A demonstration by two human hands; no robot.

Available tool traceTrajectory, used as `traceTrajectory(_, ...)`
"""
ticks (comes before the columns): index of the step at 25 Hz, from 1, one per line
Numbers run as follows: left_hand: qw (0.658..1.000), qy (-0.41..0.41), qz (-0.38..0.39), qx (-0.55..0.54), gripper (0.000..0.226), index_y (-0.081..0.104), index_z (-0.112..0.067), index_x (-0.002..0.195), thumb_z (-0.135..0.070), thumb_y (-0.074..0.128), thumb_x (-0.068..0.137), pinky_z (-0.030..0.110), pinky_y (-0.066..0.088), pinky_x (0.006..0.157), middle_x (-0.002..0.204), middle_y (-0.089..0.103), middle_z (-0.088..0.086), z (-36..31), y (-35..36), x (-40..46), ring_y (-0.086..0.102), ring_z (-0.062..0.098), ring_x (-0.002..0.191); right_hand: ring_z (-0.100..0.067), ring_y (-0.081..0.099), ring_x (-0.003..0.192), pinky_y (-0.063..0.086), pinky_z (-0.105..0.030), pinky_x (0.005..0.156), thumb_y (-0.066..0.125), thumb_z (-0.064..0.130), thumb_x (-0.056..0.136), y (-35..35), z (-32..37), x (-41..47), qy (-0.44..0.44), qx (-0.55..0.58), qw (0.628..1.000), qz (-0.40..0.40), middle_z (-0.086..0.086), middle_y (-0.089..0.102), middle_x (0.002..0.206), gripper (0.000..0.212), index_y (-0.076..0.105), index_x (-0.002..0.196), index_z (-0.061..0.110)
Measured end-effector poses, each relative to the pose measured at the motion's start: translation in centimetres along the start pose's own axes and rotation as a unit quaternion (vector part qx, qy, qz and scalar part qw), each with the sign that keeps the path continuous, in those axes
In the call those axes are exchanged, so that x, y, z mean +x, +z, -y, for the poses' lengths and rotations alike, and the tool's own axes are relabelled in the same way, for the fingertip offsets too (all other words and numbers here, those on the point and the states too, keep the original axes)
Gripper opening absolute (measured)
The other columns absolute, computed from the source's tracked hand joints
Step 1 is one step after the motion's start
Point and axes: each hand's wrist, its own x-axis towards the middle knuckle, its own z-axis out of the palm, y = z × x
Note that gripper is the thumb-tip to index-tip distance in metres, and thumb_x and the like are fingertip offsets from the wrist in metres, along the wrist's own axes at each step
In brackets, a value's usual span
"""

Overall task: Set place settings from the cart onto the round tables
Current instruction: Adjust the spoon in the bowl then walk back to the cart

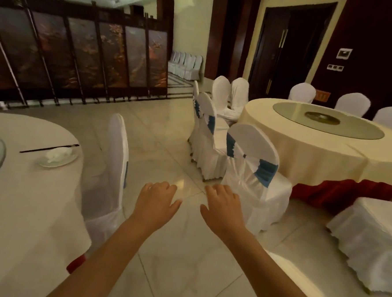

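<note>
My left hand [156,198] and my right hand [222,205] are held out in front of me over the floor, palms down, fingers apart, both holding nothing. At the left, a round table with a white cloth [26,206] carries one place setting: a small plate [57,159] with a white piece on it and dark chopsticks [49,148] behind it. A second round table with a cream cloth [316,153] stands at the right, bearing only a glass turntable [327,120]. No cart is in view.
White-covered chairs stand around both tables: one [111,173] by the left table, two with blue sashes [253,172] by the right table. A red cloth [339,191] lies under the right table. A folding screen [81,54] lines the far wall. Tiled floor [168,133] lies between.
</note>
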Motion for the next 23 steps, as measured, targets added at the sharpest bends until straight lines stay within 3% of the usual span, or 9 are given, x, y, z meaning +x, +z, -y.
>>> traceTrajectory(7, 0.997, -0.066, 0.008, 0.038, 0.049, 0.067, -0.016, 0.090, -0.048, 0.033, 0.079, 0.039, 0.052, 0.069, 0.077, 0.068, 0.001, 1.6, 6.7, 9.8, 0.065, 0.021, 0.070, -0.024, 0.038, 0.128, 0.032, -0.037, 0.105, 0.047, 0.033, 0.092, 4.6, -5.6, 12.7, -0.068, 0.007, 0.998, 0.014, -0.004, 0.041, 0.140, 0.044, 0.039, 0.133, 0.020)
traceTrajectory(11, 0.995, -0.086, 0.010, 0.045, 0.050, 0.067, -0.017, 0.093, -0.049, 0.032, 0.079, 0.038, 0.051, 0.071, 0.081, 0.069, 0.001, 5.5, 12.1, 17.8, 0.065, 0.021, 0.074, -0.025, 0.037, 0.129, 0.033, -0.038, 0.104, 0.046, 0.032, 0.092, 7.5, -7.0, 23.6, -0.103, 0.012, 0.995, 0.014, -0.004, 0.039, 0.142, 0.045, 0.037, 0.135, 0.020)
traceTrajectory(18, 0.989, -0.135, -0.013, 0.053, 0.050, 0.067, -0.014, 0.094, -0.047, 0.034, 0.079, 0.037, 0.051, 0.076, 0.084, 0.069, 0.003, 14.4, 15.6, 33.4, 0.065, 0.023, 0.079, -0.026, 0.036, 0.129, 0.035, -0.040, 0.104, 0.046, 0.033, 0.092, 9.1, -7.3, 43.5, -0.162, 0.023, 0.987, -0.008, -0.005, 0.040, 0.140, 0.050, 0.031, 0.138, 0.018)
traceTrajectory(23, 0.977, -0.191, 0.014, 0.090, 0.048, 0.068, -0.016, 0.097, -0.046, 0.035, 0.081, 0.036, 0.052, 0.077, 0.086, 0.070, 0.001, 18.2, 20.1, 38.1, 0.066, 0.021, 0.079, -0.025, 0.038, 0.129, 0.033, -0.040, 0.103, 0.044, 0.036, 0.093, 14.4, -7.2, 52.6, -0.210, 0.027, 0.977, 0.036, -0.003, 0.041, 0.141, 0.049, 0.033, 0.137, 0.019)
